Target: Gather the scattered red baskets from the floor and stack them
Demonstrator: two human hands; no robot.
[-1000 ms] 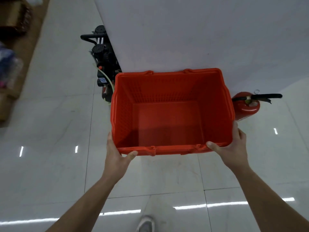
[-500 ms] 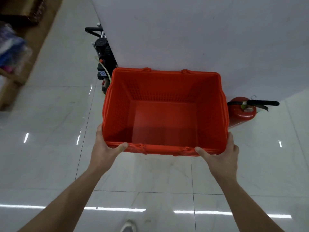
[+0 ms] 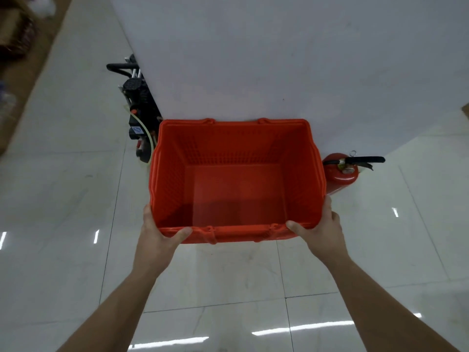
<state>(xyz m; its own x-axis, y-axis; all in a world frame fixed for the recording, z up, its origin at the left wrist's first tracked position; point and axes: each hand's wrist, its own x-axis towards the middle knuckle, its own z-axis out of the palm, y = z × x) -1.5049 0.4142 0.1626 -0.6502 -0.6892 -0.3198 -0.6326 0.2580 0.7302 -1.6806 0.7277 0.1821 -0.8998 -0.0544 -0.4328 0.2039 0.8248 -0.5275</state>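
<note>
An empty red plastic basket with perforated walls is in the middle of the view, mouth up, its far rim close to a white wall. My left hand grips its near-left corner, thumb over the rim. My right hand grips the near-right corner the same way. At the left and right edges the rim looks doubled, as if a second basket sits under it; I cannot tell for sure. Its handles lie folded down along the rim.
A red fire extinguisher stands on the floor just right of the basket. A black machine with a handle and hose stands by the wall at the left. The white wall rises behind. Glossy white floor tiles spread around.
The basket has stayed gripped at both near corners. It has shifted slightly toward the wall, and the view has swung a little to the right.
</note>
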